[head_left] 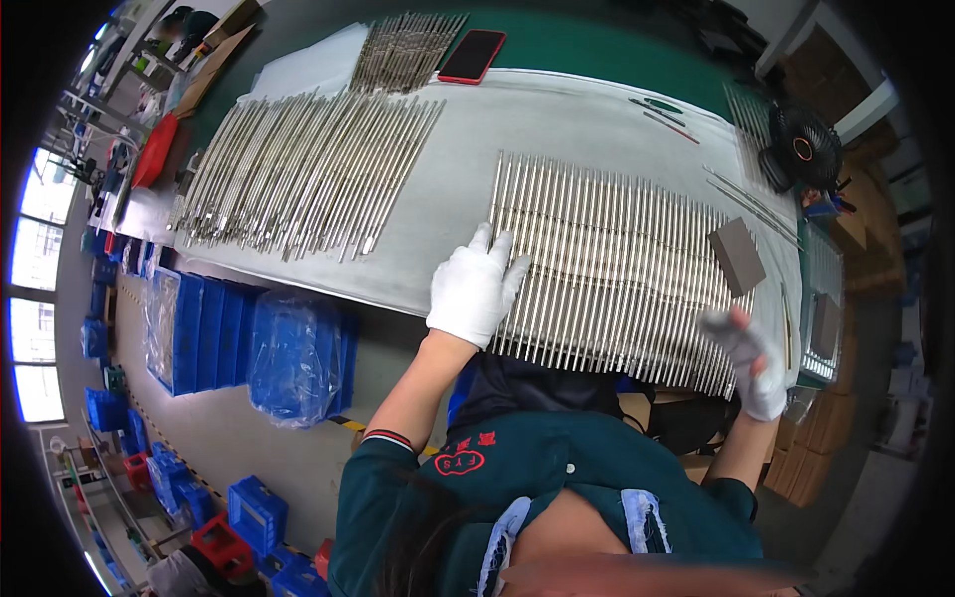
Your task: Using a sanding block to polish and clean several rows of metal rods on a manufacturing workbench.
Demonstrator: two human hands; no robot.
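A row of thin metal rods [587, 274] lies side by side on the pale sheet in front of me. My left hand [473, 292], in a white glove, rests at the row's left edge with fingers apart, touching the outermost rods. Above the right end of the row is my right hand [748, 366], gloved with some bare fingertips, slightly blurred. Its fingers look apart and nothing shows in them. A grey rectangular block [737, 257] sits on the rods' right end, just beyond that hand.
Another batch of rods [308, 174] lies at left, with a darker bundle [408, 50] behind it. A red-edged phone [472, 56] lies at the back. At right stand a black fan [801, 146] and loose rods [751, 204]. Blue crates [214, 333] stand below the table's left edge.
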